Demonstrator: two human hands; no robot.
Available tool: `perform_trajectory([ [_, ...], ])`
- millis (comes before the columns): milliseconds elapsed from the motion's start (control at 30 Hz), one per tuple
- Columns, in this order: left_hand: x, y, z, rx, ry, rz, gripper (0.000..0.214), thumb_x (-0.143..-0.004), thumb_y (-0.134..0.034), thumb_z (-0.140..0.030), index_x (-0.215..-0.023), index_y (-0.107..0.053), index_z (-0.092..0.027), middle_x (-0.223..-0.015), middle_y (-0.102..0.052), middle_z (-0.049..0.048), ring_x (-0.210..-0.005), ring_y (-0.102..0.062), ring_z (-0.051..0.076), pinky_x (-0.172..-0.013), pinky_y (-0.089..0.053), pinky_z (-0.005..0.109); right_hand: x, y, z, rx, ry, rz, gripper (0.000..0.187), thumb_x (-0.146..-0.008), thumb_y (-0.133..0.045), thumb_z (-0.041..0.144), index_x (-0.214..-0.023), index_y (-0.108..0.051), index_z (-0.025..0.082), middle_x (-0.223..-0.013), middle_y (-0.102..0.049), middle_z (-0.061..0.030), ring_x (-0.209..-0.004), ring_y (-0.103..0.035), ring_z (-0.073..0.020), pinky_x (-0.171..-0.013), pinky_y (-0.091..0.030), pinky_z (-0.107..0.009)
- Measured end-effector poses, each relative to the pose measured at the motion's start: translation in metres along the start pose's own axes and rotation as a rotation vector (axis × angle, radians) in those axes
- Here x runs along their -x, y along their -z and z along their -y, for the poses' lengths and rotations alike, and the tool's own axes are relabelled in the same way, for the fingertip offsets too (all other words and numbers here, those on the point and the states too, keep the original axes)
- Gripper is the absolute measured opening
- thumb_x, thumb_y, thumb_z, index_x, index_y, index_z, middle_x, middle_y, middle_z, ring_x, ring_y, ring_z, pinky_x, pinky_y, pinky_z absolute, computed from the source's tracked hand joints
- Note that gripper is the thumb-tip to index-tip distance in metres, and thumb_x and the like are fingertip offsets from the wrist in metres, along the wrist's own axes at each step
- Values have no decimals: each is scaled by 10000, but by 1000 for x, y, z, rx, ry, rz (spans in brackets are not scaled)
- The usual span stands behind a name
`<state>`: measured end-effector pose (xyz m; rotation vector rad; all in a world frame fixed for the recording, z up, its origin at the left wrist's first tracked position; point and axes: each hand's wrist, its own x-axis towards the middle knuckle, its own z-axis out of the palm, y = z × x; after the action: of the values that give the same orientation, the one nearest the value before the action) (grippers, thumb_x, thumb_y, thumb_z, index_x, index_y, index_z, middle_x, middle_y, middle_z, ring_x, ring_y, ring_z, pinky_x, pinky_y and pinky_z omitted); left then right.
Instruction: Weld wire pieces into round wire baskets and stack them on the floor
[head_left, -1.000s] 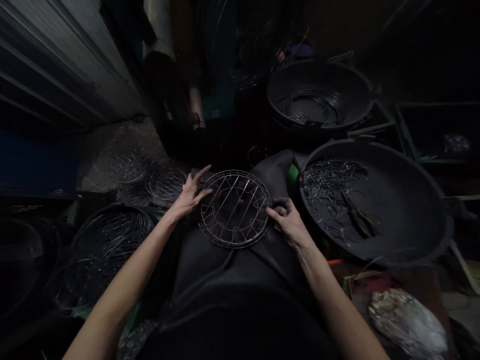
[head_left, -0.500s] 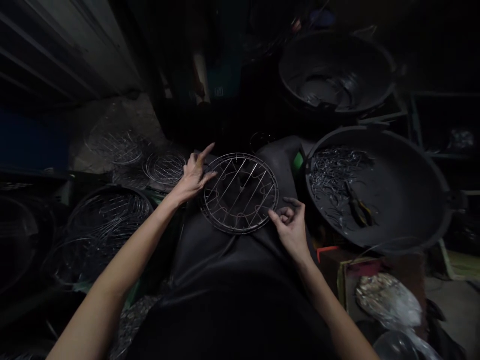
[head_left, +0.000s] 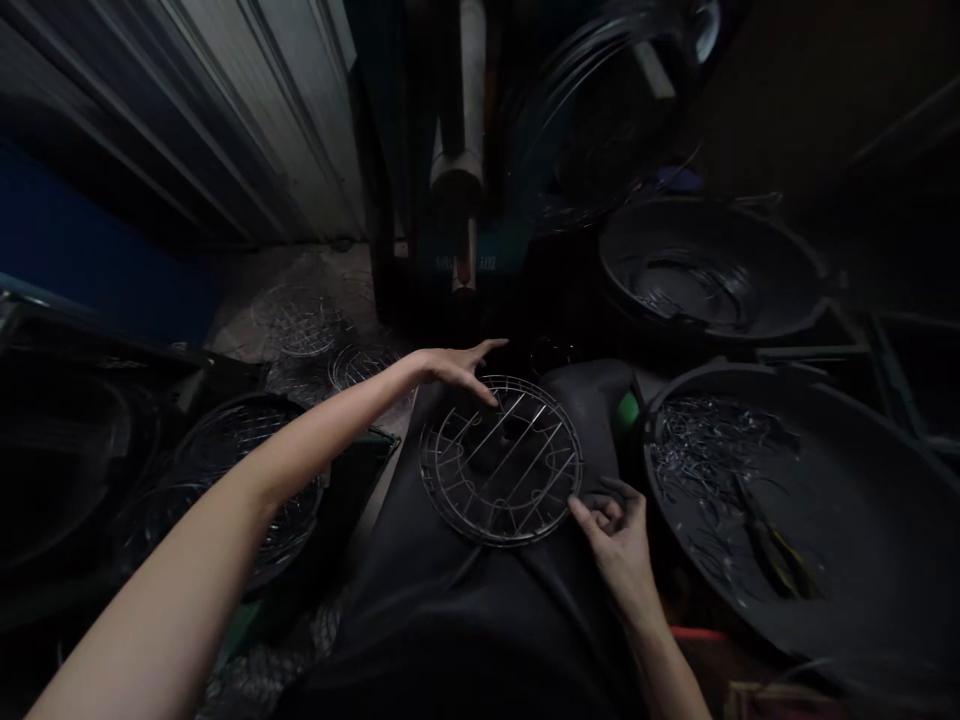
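The left hand [head_left: 454,365] lies flat with fingers spread and straight over the far-left rim of the round wire rack [head_left: 501,460], fingertips on its wires, gripping nothing. The right hand [head_left: 616,530] sits at the rack's near-right rim, fingers loosely curled, thumb and forefinger touching the edge wire; whether they pinch it cannot be told. The rack rests on dark cloth [head_left: 465,600] over the person's lap.

Right of the rack, a large black basin [head_left: 862,560] holds a heap of short wire pieces [head_left: 697,450] and a pair of pliers [head_left: 772,550]. Beyond it stands a second black basin [head_left: 712,270]. Left of the rack, finished wire racks [head_left: 300,320] lie on the floor, and a dark tub [head_left: 225,470] holds more.

Half a second ago the left hand held the rack's left rim with a finger raised; it has since reached farther across the top edge. The right hand remains at the near-right rim.
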<state>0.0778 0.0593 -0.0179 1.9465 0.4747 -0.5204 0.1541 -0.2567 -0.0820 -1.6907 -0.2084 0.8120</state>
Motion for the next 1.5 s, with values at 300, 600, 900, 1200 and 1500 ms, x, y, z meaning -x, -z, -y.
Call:
perform_trajectory([
  [300, -11, 8, -10, -93, 38, 52, 1189, -580, -732, -527, -1465, -4, -210, -1396, -384, 205, -1278, -378, 362, -997, -332, 459, 1, 6, -3, -42, -5, -37, 651, -585, -807, 441, -1055, -404, 239, -710, -505, 73, -577, -476, -72, -554, -417, -191],
  [600, -14, 5, -14, -68, 42, 18, 1227, -520, -764, -510, -1469, -44, -213, -1315, -497, 143, -1197, -470, 321, -997, -343, 416, 1, 12, -4, -17, -77, -82, 729, -511, -832, 457, -1069, -416, 240, -742, -500, 67, -600, -499, -66, -573, -435, -184],
  [900, 5, 14, 0, 187, 74, -55, 1153, -575, -739, -502, -1464, -74, -190, -1410, -401, 165, -1267, -413, 312, -983, -379, 405, -3, 16, -7, 8, -118, -94, 788, -493, -824, 471, -1118, -401, 245, -796, -573, 22, -728, -586, -133, -610, -467, -230],
  [1200, -7, 1, -2, 117, 57, 12, 1223, -503, -803, -425, -1463, -95, -153, -1128, -617, 152, -1108, -555, 337, -949, -402, 443, -1, 15, 3, -33, -133, -75, 741, -503, -824, 459, -1069, -395, 246, -754, -559, 45, -635, -541, -100, -560, -425, -205],
  [1500, 6, 5, 6, 143, 18, -86, 1163, -580, -815, -342, -1457, -61, -227, -922, -629, 73, -1030, -586, 318, -907, -424, 521, 4, 29, -4, -94, -53, -45, 694, -542, -808, 426, -1048, -360, 269, -706, -545, 85, -575, -513, -80, -577, -415, -209],
])
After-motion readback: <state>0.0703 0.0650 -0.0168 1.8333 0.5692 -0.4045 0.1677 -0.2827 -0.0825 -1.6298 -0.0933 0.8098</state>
